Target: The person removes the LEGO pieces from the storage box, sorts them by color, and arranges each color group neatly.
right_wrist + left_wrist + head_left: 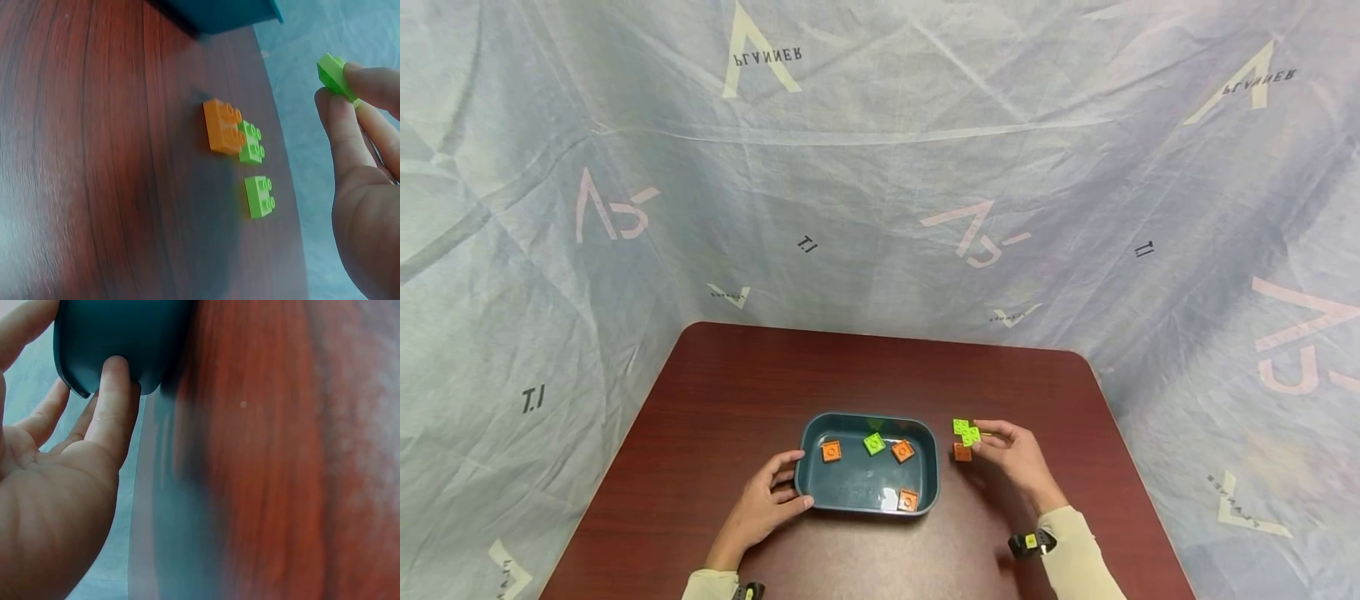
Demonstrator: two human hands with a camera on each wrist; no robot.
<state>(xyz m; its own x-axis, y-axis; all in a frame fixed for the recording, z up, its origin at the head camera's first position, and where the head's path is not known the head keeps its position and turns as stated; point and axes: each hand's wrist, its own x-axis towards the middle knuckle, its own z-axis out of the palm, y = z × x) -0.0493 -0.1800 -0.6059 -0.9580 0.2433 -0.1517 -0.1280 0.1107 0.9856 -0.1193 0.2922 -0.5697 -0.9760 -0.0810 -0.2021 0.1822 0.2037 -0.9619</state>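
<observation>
A green toy building brick (334, 76) is pinched between the thumb and fingertips of my right hand (1015, 457), raised above the table right of the tray. Below it on the table lie an orange brick (222, 127) and two more green bricks, one green brick (251, 142) close beside the orange one and another green brick (259, 197) a little apart. My left hand (760, 504) grips the left end of a dark teal tray (842, 507), thumb at the near corner and fingers along the side. Inside the tray are a green brick (874, 443) and three orange bricks (831, 452), spread apart.
Tray and loose bricks rest on a reddish-brown wooden table (737, 375) with rounded far corners. A grey printed cloth (865, 208) hangs behind the table and along both sides. Each wrist wears a dark band (1032, 543).
</observation>
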